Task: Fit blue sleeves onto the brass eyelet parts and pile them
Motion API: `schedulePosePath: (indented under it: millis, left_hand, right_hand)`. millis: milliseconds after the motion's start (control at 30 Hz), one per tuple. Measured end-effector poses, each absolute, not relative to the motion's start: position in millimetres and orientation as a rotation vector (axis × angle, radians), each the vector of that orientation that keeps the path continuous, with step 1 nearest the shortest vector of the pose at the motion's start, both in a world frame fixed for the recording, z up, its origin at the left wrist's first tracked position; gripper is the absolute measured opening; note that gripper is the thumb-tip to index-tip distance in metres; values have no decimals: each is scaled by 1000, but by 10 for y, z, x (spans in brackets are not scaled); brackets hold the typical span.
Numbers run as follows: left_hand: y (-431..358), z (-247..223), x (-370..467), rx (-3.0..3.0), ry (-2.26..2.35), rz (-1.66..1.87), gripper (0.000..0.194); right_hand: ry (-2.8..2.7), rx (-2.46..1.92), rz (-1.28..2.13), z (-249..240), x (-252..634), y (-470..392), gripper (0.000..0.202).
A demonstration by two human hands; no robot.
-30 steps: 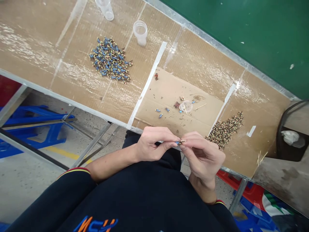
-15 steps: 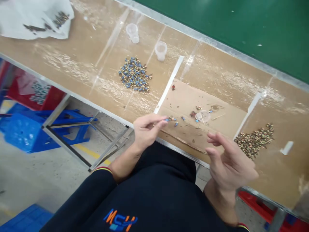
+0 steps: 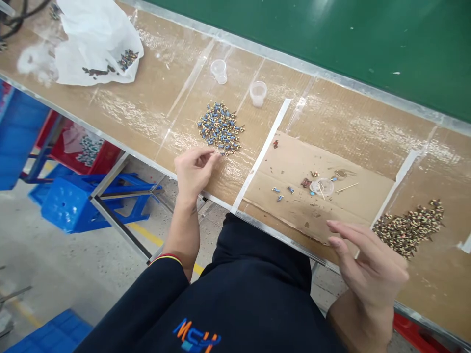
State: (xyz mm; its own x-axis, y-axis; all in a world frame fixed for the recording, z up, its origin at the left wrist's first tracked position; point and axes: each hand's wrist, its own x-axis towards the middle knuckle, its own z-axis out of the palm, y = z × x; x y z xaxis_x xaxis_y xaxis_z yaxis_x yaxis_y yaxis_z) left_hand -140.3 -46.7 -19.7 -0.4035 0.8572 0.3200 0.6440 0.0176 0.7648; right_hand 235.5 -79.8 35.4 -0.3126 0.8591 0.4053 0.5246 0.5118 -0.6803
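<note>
My left hand [image 3: 196,171] is at the lower edge of the pile of blue-and-gold parts [image 3: 220,127], thumb and forefinger pinched together; what they hold, if anything, is too small to make out. My right hand [image 3: 370,262] hovers over the table's front edge, fingers apart, with nothing visible between them. It is nearest the pile of brown-and-gold parts [image 3: 410,228]. Between my hands lies a cardboard sheet [image 3: 265,171] bearing a few blue parts [image 3: 280,198], a shallow clear cup [image 3: 323,187] with thin sticks, and some reddish-brown bits [image 3: 305,183].
Two clear plastic cups [image 3: 258,93] stand behind the blue pile. A white bag [image 3: 88,44] with dark parts lies at the back left. White tape strips [image 3: 263,154] cross the table. Below the front edge are a blue stool [image 3: 69,201] and a red bin [image 3: 75,147].
My left hand has moved left from the cardboard's edge to the blue-and-gold pile; the blue piece at its fingertips no longer shows. The view has shifted, and my right hand remains open near the cardboard.
</note>
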Motion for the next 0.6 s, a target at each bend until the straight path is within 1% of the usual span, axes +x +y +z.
schedulePosePath:
  millis: [67, 133, 233, 333, 400, 467, 600]
  left_hand:
    - [-575, -130, -1339, 1569, 2067, 1480, 13]
    - [-682, -61, -1198, 1723, 1973, 1480, 14]
    - [-772, 10, -892, 2102, 1604, 1170, 9]
    - [-757, 17, -622, 2269, 1458, 943, 19]
    - [-711, -2, -509, 2302, 1445, 842, 21]
    - [-656, -26, -441, 2340, 1431, 752, 18]
    - [-540, -59, -374, 2419, 1463, 632, 15]
  right_hand:
    - [-1901, -1230, 475, 323, 2493, -759, 26]
    - [-1836, -1321, 365, 291, 2608, -698, 21]
    - [-1889, -1396, 241, 265, 2666, -592, 20]
    - [-2072, -1395, 232, 257, 2602, -518, 31]
    - [-2173, -1366, 248, 244, 2543, -494, 35]
    - [-2210, -1348, 247, 222, 2501, -481, 33]
    - [-2196, -1345, 208, 179, 2455, -443, 20]
